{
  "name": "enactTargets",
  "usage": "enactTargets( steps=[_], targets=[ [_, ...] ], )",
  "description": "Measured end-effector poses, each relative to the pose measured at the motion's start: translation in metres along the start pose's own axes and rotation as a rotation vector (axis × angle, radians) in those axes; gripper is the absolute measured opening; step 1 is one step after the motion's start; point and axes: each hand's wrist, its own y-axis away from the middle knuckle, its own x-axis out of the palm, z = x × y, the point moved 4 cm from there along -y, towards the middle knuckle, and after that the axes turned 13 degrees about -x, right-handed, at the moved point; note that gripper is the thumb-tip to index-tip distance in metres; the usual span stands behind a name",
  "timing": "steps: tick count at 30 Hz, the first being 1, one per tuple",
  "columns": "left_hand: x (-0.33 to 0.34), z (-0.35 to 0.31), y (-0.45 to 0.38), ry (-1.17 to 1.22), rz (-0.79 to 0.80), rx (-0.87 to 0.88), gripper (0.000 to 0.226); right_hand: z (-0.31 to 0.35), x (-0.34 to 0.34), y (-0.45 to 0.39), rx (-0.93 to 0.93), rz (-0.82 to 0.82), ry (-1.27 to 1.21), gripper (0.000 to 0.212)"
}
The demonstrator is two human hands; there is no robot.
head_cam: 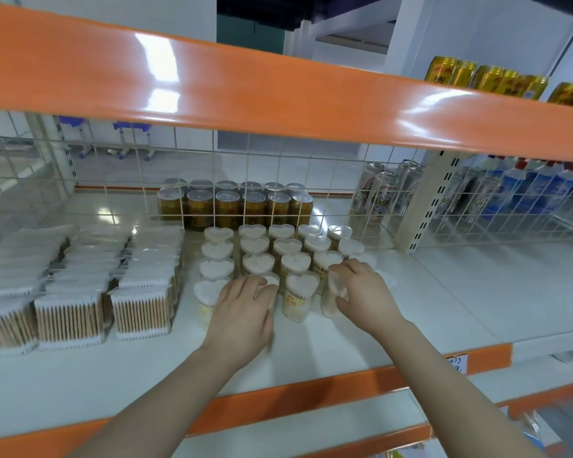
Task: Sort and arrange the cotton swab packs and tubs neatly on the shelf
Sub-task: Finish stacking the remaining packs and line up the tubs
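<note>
White shelf [361,345] with orange front edge holds everything. Flat swab packs [80,285] fill its left side in three rows running front to back, sticks upright. Heart-lidded tubs [278,256] stand upright in rows mid-shelf, long axis vertical. Brown cans [235,206] sit behind wire grid. Left hand [245,309] lies over a front-row tub [272,280], fingers curled on its lid. Right hand [361,289] grips another front tub [331,302], fingers wrapped round its side.
</note>
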Motion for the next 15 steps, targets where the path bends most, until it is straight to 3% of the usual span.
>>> enactTargets(
  steps=[5,15],
  targets=[
    [0.002,-0.001,0.003,0.023,-0.004,0.012,0.040,-0.017,0.002,0.003,0.058,-0.035,-0.096,0.054],
    [0.008,-0.027,0.003,0.099,0.032,0.064,0.035,-0.036,0.015,0.002,-0.010,0.032,-0.135,0.044]
  ],
)
